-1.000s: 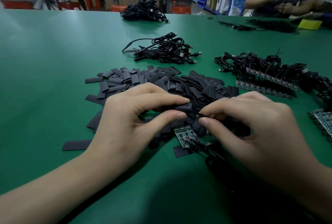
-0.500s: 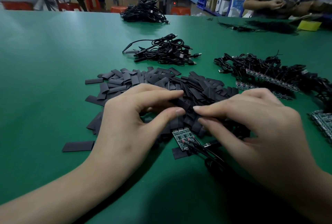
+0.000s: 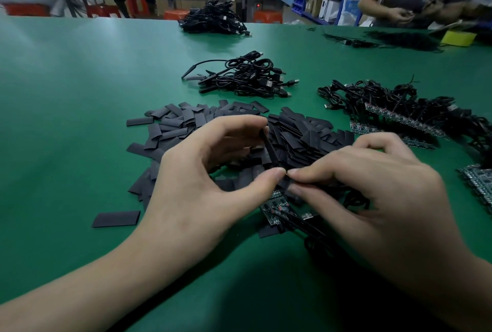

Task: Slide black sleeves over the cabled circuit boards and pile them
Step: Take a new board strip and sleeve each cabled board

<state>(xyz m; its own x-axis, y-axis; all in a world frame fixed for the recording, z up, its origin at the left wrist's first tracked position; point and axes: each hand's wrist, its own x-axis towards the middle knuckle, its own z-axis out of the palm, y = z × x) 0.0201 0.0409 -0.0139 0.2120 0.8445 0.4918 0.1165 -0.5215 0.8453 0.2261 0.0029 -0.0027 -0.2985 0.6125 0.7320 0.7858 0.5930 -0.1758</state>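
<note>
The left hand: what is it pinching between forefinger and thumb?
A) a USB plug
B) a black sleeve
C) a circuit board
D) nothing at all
B: the left hand pinches a sleeve edge-on between forefinger and thumb, while the board lies on the table below it.

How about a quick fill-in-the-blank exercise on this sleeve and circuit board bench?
1. The left hand pinches the black sleeve between forefinger and ____.
2. The table is coloured ____.
3. The circuit board below the fingertips has ____ sleeve on it.
4. A stray sleeve lies to the sleeve pile's ____.
Missing words: thumb; green; no; left.
</note>
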